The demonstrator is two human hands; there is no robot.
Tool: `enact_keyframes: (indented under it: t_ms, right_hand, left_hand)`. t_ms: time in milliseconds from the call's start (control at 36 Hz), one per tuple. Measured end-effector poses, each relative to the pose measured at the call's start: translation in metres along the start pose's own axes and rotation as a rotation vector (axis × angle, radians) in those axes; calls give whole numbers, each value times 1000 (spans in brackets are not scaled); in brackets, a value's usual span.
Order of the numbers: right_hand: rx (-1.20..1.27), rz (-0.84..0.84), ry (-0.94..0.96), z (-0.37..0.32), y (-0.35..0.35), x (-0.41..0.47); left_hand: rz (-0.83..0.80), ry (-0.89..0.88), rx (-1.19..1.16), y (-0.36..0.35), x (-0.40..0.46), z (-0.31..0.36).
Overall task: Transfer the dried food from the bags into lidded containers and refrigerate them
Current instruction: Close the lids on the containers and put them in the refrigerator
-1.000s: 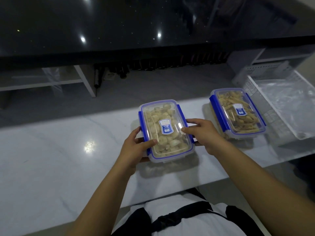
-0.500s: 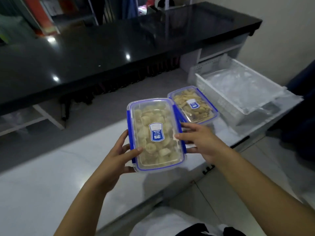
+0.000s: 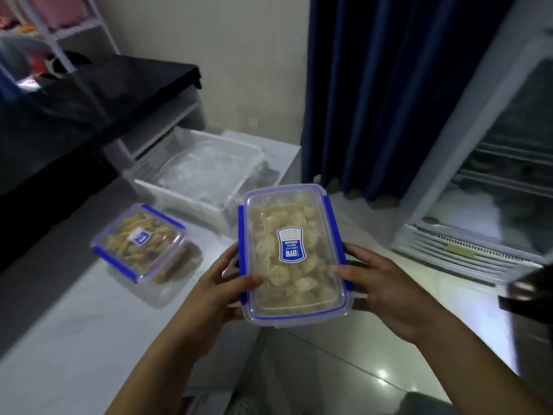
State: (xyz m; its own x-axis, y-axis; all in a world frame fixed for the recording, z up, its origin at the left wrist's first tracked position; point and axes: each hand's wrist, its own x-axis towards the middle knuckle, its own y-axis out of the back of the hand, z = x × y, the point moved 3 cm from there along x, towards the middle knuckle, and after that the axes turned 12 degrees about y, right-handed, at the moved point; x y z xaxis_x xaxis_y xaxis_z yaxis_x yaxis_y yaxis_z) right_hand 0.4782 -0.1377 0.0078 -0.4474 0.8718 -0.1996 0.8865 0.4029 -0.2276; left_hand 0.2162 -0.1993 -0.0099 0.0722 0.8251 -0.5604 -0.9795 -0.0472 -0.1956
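Observation:
A clear lidded container with blue clips (image 3: 291,253), full of pale dried slices, is held in the air between both hands. My left hand (image 3: 221,289) grips its left side with the thumb on the lid. My right hand (image 3: 380,286) grips its right side. A second lidded container (image 3: 140,238) with yellowish dried strips stands on the white counter (image 3: 59,339) to the left. A glass-door refrigerator (image 3: 490,175) stands at the right with its door shut.
A white plastic basket (image 3: 197,175) lined with clear bags sits at the counter's far end. A black countertop (image 3: 74,100) runs behind it. A dark blue curtain (image 3: 389,85) hangs beside the refrigerator. Glossy tiled floor (image 3: 359,369) lies below.
Both hands lifted the container of pale slices off the counter and carried it rightward. The view swung right, bringing the refrigerator and curtain into sight.

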Motion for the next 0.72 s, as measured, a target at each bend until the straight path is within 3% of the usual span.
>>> enact_keyframes:
  t_ms: [167,417,722]
  right_hand:
    - [107,193,3,4,80,-20]
    - [135,322,75,-9,154,1]
    - [122,747,150,-52,230,46]
  left_hand:
    - [-135,76,137,-68,63,10]
    - [-365,115,273,-135,162,63]
    - [-667,201,536,-237,304,152]
